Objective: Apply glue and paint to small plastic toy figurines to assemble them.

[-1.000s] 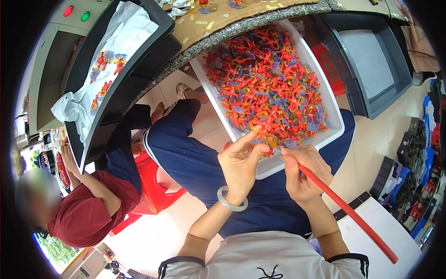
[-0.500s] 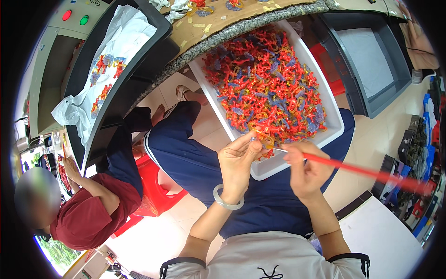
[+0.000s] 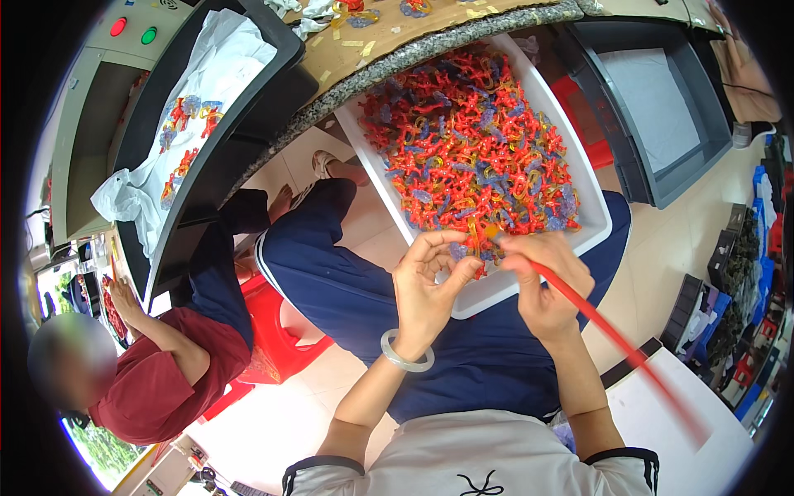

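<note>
My left hand (image 3: 423, 285), with a pale bangle on the wrist, is closed at the fingertips on a small red, yellow and bluish plastic figure (image 3: 475, 240). Its exact outline blends into the pile behind. My right hand (image 3: 550, 281) grips a long slim red-handled tool (image 3: 616, 343). Its working end lies beside the figure, partly hidden by my fingers, and the far end of the handle is blurred. Both hands are over the near end of a white bin (image 3: 597, 221), which rests at my lap and is heaped with similar figures (image 3: 488, 157).
A granite-edged table (image 3: 397, 45) runs behind the bin. On the left, a dark tray (image 3: 273, 78) holds white paper (image 3: 219, 70) with several figures on it. Stacked grey crates (image 3: 653, 178) stand at right. A co-worker in a maroon shirt (image 3: 165, 364) sits at left.
The red handle's far end has swung downward, toward me. My left fingers have spread a little, and the figure has turned in front of them.
</note>
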Demonstrator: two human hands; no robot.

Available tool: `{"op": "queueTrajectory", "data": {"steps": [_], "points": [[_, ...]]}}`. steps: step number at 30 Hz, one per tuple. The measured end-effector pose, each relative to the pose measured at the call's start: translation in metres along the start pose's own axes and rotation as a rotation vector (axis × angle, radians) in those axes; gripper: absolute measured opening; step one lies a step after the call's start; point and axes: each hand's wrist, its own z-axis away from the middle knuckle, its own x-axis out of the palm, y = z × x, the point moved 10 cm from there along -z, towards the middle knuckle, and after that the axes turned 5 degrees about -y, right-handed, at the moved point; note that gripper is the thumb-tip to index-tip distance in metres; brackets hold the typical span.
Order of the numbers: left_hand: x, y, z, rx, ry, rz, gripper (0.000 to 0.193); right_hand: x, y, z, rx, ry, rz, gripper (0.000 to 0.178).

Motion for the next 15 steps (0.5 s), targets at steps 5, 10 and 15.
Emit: {"op": "queueTrajectory", "data": {"steps": [5,10,15], "points": [[-0.001,0.001,-0.007,-0.004,-0.046,-0.103,0.020,-0.011,0.027,-0.004,0.270,0.053,-0.234,0.019],[0.017,0.012,-0.010,0.064,-0.296,-0.318,0.019,0.031,0.057,0.011,0.474,-0.164,-0.605,0.016],[0.017,-0.007,-0.011,0.033,-0.217,0.027,0.034,0.049,0.076,0.033,0.653,-0.179,-0.777,0.016]]}}
